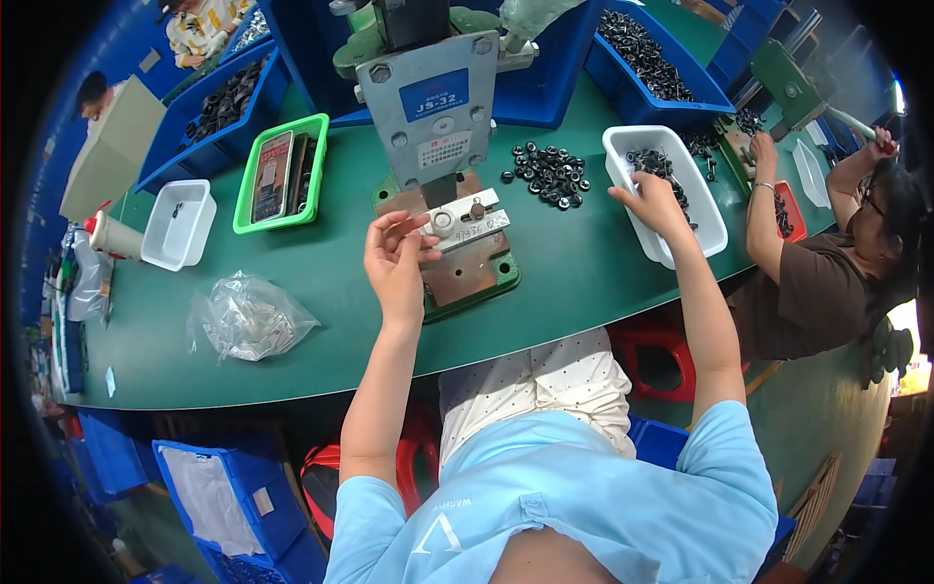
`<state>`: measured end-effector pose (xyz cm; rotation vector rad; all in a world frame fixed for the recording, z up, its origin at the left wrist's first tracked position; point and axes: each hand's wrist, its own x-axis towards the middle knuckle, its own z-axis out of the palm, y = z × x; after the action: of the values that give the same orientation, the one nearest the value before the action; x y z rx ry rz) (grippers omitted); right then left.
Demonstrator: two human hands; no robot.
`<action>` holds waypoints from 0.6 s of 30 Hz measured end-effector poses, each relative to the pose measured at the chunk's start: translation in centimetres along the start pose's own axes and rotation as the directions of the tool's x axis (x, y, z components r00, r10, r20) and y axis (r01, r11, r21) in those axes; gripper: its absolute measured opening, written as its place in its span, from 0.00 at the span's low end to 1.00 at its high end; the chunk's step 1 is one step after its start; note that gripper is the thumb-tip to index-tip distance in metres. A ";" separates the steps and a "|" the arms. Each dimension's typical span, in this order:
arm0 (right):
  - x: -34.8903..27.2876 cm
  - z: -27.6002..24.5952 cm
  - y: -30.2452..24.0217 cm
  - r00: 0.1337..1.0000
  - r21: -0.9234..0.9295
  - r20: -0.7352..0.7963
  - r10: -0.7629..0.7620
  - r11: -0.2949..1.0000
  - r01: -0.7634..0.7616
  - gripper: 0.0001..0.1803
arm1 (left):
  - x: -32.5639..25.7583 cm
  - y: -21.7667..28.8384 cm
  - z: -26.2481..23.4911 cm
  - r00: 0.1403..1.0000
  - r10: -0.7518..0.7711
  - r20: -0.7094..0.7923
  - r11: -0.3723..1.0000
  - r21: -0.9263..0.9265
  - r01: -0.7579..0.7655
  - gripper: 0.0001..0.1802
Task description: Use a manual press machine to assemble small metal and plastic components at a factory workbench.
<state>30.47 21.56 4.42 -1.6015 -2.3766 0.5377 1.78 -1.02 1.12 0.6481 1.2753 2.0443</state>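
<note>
My left hand (pixel 397 258) is beside the pale metal fixture block (pixel 467 222) on the base of a bench press (pixel 428 107). Its fingers are loosely bent and apart, and I see nothing held in them. A round seat and a small upright pin show on the block. My right hand (pixel 654 204) reaches over the near-left side of a white plastic bin (pixel 713 226) with small dark metal parts (pixel 662 165) in it. Thumb and forefinger stand apart; the other fingers are partly hidden. Between press and bin lies a loose pile of small black round parts (pixel 552 175).
Left of the press are a green basket (pixel 243 226) with flat items, a white bin (pixel 195 255) and a clear plastic bag (pixel 251 316). Blue bins (pixel 161 180) of parts stand farther back. At right, a co-worker (pixel 827 263) works at another press beside a red tray (pixel 796 206).
</note>
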 end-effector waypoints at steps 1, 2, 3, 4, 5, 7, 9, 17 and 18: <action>-0.1 0.2 -0.4 1.000 -0.003 0.001 -0.006 1.000 0.006 0.24 | -0.1 0.1 0.2 1.000 -0.009 0.025 1.000 -0.001 0.009 0.12; -0.2 0.2 -0.8 1.000 -0.008 0.025 -0.004 1.000 0.005 0.24 | -0.2 0.2 0.4 1.000 -0.003 0.019 1.000 0.010 0.003 0.12; -0.2 0.2 -1.3 0.989 0.030 -0.119 -0.083 0.996 0.087 0.22 | -0.3 0.3 0.5 0.999 -0.019 0.039 1.000 0.016 0.018 0.12; -0.2 0.1 -1.9 0.962 0.039 -0.253 -0.104 0.992 0.118 0.20 | -0.3 0.4 0.7 0.997 -0.027 0.071 1.000 0.006 0.027 0.13; -0.3 0.2 -2.6 0.936 0.061 -0.326 -0.130 0.985 0.159 0.15 | -0.4 0.5 0.8 0.998 -0.035 0.055 0.999 0.022 0.033 0.13; -0.5 0.6 -4.3 0.887 0.209 -0.366 -0.283 0.904 0.374 0.12 | -0.4 0.6 1.1 0.996 -0.050 0.077 0.999 -0.007 0.051 0.15; -0.9 1.4 -6.3 0.892 0.498 -0.258 -0.371 0.740 0.452 0.14 | -0.4 0.9 1.1 0.995 -0.062 0.074 0.997 -0.044 0.066 0.16; -3.2 7.4 -15.4 0.921 0.861 -0.040 -0.387 0.454 0.228 0.17 | -0.9 1.6 0.3 0.986 -0.127 0.106 0.975 -0.172 0.144 0.18; -3.5 8.3 -16.2 0.928 0.872 -0.058 -0.368 0.435 0.227 0.17 | -0.8 1.6 0.1 0.992 -0.110 0.061 0.982 -0.149 0.118 0.17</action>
<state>15.00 11.45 3.74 -0.6451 -1.8076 1.5051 1.93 -2.08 2.56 0.5419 1.0890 1.9944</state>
